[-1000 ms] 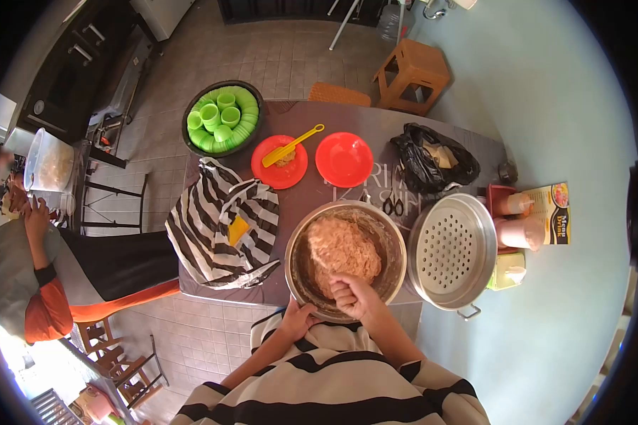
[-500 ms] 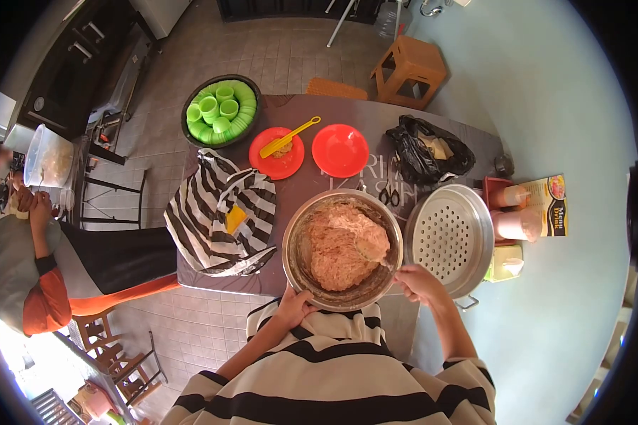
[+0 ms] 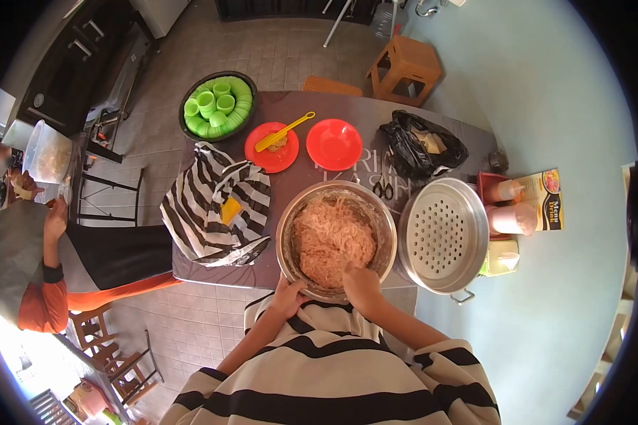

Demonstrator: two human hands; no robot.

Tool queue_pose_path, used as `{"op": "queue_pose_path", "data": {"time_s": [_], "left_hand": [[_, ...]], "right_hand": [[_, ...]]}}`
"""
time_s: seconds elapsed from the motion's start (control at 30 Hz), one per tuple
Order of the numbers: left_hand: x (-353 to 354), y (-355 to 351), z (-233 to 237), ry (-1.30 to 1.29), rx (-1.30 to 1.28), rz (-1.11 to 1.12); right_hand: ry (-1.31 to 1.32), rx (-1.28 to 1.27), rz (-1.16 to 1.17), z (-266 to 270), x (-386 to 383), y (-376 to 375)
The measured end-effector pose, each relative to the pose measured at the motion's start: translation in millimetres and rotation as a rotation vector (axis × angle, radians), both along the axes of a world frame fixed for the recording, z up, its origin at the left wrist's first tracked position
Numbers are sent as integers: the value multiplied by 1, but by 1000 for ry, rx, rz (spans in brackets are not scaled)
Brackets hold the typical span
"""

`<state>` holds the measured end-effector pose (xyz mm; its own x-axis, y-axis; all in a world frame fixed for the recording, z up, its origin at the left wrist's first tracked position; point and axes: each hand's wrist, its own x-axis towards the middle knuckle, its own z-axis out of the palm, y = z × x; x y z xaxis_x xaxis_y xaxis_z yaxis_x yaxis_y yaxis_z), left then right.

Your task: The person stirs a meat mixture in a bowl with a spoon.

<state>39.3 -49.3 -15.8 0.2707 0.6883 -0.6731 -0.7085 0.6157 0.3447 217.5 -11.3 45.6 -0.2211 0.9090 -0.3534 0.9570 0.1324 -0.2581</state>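
Note:
A metal bowl at the table's front edge holds a pinkish minced-meat mixture. My left hand grips the bowl's near-left rim, thumb on top. Over the near-right side of the bowl, my right hand is closed around a spoon; its handle is mostly covered by my fingers and its head is sunk in the mixture. To the right of the bowl stands a steamer tray full of holes. Black scissors lie just behind the bowl.
Red plates sit behind the bowl, one bearing a yellow spatula. A striped plastic bag lies left, green cups back left, a black bag back right. Bottles stand by the wall. Another person works at left.
My right hand has moved left and inward over the bowl, pushing the spoon from the right side into the mixture. The mixture's surface has shifted; my left hand keeps its hold.

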Motion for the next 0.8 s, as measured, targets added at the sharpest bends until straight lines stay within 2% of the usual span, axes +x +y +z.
{"op": "queue_pose_path", "data": {"time_s": [0.1, 0.17, 0.33, 0.37, 0.43, 0.67, 0.73, 0.8], "left_hand": [[-2, 1, 2, 20, -18, -1], [-1, 0, 3, 26, -31, -9], [0, 1, 4, 32, -2, 24], [0, 0, 4, 32, -5, 28], [0, 0, 5, 46, 22, 12], [-3, 4, 5, 24, 4, -3], [-1, 3, 6, 13, -33, -3], [-1, 2, 5, 10, -32, -3]], "right_hand": [[-56, 19, 142, 7, 25, -8], [-155, -70, 277, 40, 42, 0], [-270, -30, 295, 106, 69, 35], [-269, -32, 299, 106, 70, 42], [-357, 43, 156, 101, 71, 55], [-235, 153, 177, -9, 49, 117], [-89, 147, 340, -14, 42, 126], [-139, 69, 415, -14, 34, 132]]}}
